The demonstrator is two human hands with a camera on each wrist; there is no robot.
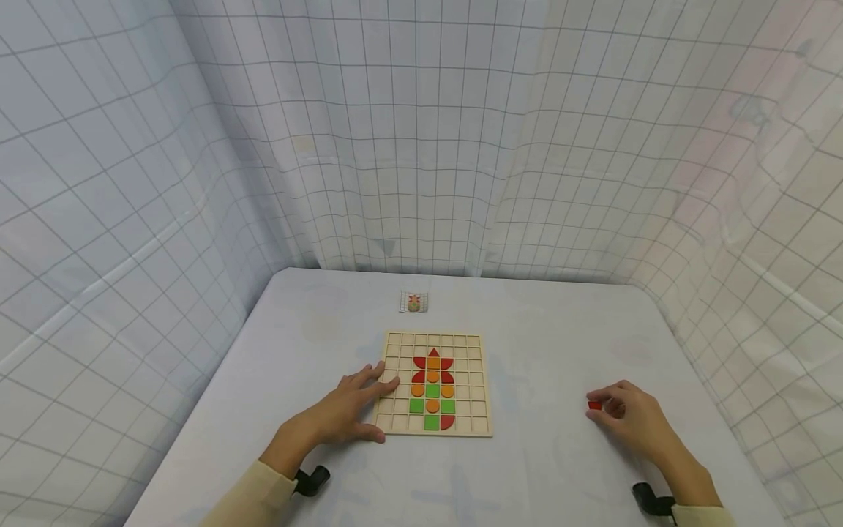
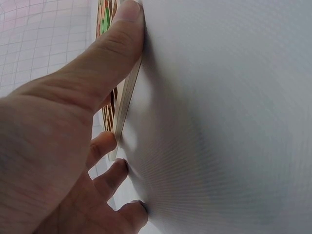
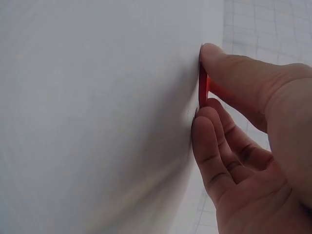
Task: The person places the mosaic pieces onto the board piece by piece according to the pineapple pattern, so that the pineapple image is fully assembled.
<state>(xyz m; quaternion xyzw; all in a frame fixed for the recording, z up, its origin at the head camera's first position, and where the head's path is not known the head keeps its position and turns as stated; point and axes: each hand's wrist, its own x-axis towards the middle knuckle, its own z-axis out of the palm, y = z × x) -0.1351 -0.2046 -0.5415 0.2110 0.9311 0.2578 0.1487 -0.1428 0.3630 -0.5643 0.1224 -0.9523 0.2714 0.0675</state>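
Left hand (image 1: 349, 413) flat on the bench (image 1: 527, 468), fingers spread and nearly straight, fingertips lying over the left edge of the wooden grid board (image 1: 395, 424), thumb along its near left corner; in the left wrist view, thumb (image 2: 109, 53) pressed against the board's thin edge (image 2: 127, 95), likely to steady the board against sliding. On the board, a partly filled picture in the middle columns: red pieces (image 1: 432, 359) at the top, orange rounds (image 1: 432, 405) below, green squares (image 1: 431, 422) toward the bottom, other cells bare. Beyond the board's far edge, a small pattern card (image 1: 413, 301) showing a similar figure, probably kept there as the model to copy; too small to read any writing. Well apart to the right, right hand (image 1: 628, 417) curled on the bench, thumb and forefinger pinching a small red piece (image 1: 595, 405); in the right wrist view, that thin red piece (image 3: 203, 87) held on edge between the fingertips (image 3: 209, 51), against the bench surface. No brand, label or legible text anywhere. Checked white curtain (image 1: 421, 132) around the back and sides
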